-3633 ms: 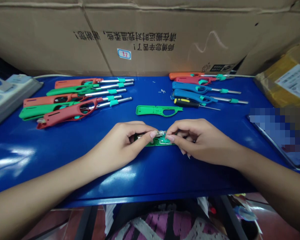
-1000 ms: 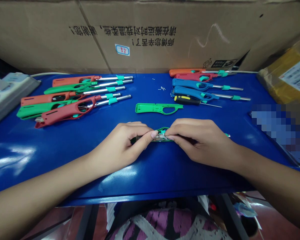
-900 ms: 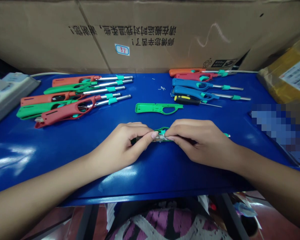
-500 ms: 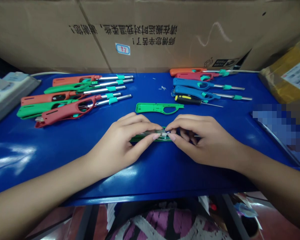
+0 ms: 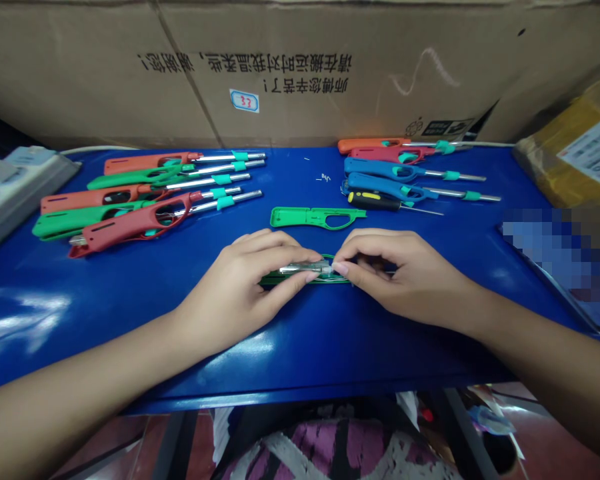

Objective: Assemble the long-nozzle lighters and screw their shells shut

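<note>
My left hand [image 5: 245, 283] and my right hand [image 5: 395, 273] meet over an opened green lighter body [image 5: 300, 277] lying flat on the blue table [image 5: 130, 300]. Left thumb and fingers pinch a small silvery part [image 5: 305, 269] sitting in the body. The right hand's fingertips pinch the same part from the right and cover the lighter's right half. A loose green half-shell [image 5: 317, 217] lies just behind the hands.
Several red and green long lighters [image 5: 140, 193] lie at the back left. Several orange, red and blue lighters [image 5: 405, 172] and a black-and-yellow screwdriver [image 5: 380, 201] lie back right. A cardboard box [image 5: 300, 67] walls the rear. A power strip [image 5: 15, 190] sits far left.
Both hands stayed pinched over the green lighter. The left fingers stretched further along the silvery part, and the green body now lies flatter on the table than a second ago.
</note>
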Tool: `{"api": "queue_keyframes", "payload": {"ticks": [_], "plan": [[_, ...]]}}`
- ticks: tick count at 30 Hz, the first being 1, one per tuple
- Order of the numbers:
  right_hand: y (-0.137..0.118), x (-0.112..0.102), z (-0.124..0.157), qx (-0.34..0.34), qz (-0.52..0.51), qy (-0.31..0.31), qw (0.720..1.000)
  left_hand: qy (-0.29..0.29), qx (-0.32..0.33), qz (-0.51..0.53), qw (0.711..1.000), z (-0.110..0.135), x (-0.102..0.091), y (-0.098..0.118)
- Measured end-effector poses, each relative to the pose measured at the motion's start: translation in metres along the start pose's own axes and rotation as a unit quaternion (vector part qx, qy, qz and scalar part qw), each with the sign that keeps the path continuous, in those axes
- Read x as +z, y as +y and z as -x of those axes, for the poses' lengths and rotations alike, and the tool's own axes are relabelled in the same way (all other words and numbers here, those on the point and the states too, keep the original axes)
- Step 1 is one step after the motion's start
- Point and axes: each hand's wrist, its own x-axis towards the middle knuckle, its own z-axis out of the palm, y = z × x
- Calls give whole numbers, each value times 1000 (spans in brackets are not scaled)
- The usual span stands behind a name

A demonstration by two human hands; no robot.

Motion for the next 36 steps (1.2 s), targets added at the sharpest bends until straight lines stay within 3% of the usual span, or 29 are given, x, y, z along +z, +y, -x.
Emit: {"api": "queue_keyframes", "payload": {"ticks": [11,26,36], "plan": [[-4,-1,-1,-3,-5,43,999,30,-25,34,999,-1,0,4],[-3,3,0,66,-34,16,997,38,-53,79,995,-1,5,5],[-5,1,0,62,-31,33,997,43,-19,54,997,-1,4,3]]}}
